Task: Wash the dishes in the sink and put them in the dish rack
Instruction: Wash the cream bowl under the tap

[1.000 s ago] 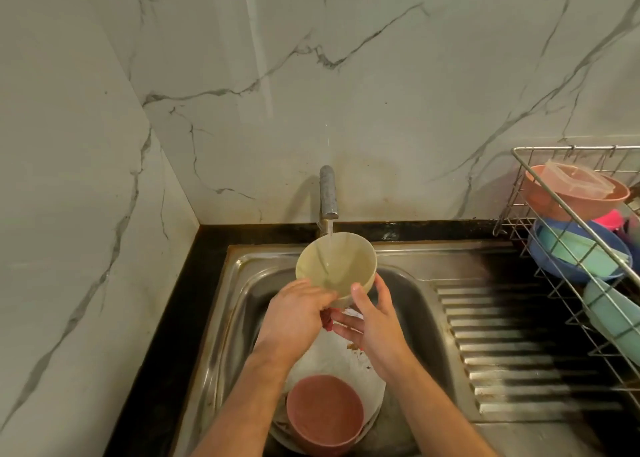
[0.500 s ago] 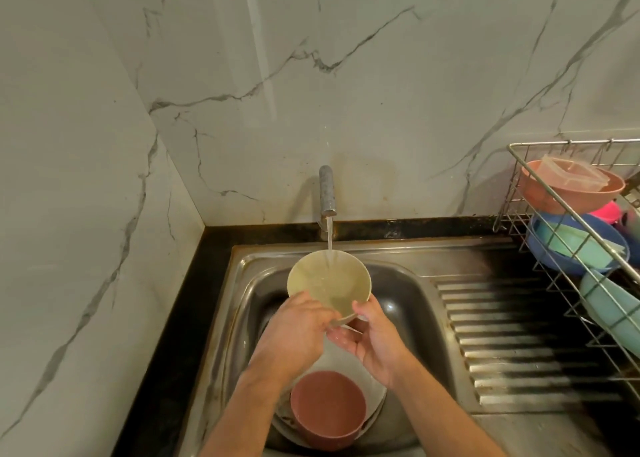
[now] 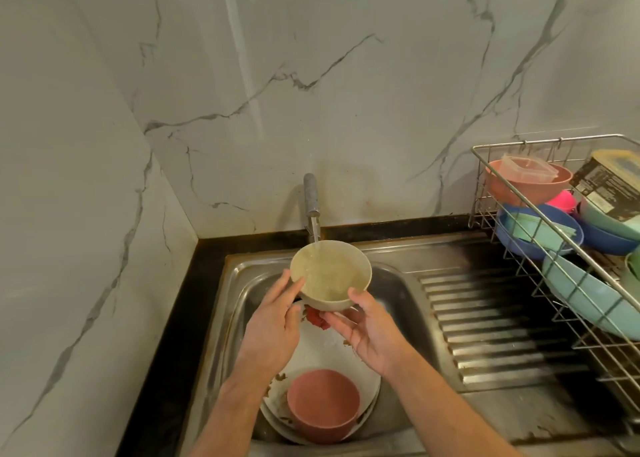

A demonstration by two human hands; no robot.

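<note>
The cream bowl (image 3: 330, 276) sits under the running tap (image 3: 311, 195), held above the sink (image 3: 391, 283) by both hands, and water is now striking its far inner wall and pooling inside. A second ago the left hand (image 3: 273, 328) lay over the near rim, rubbing there; now it has slid to the bowl's left side, its grip narrow, fingers pinching the rim with fingertips just inside. The right hand (image 3: 367, 328) has dropped from beside the bowl to cup it from below, thumb hooked on the near right edge. The bowl has also tipped so its mouth faces more toward the camera. That shift reads as scrubbing giving way to rinsing, so this bowl is probably close to ready for the dish rack (image 3: 568, 249) on the right, which already carries a pink bowl (image 3: 519, 192), blue bowls (image 3: 540, 228) and other pieces. Below the hands a white plate (image 3: 322, 349) and a terracotta bowl (image 3: 322, 404) resting on it wait in the basin, so the task is well short of done. Something red (image 3: 317, 318) shows just under the cream bowl; what it is cannot be told.
</note>
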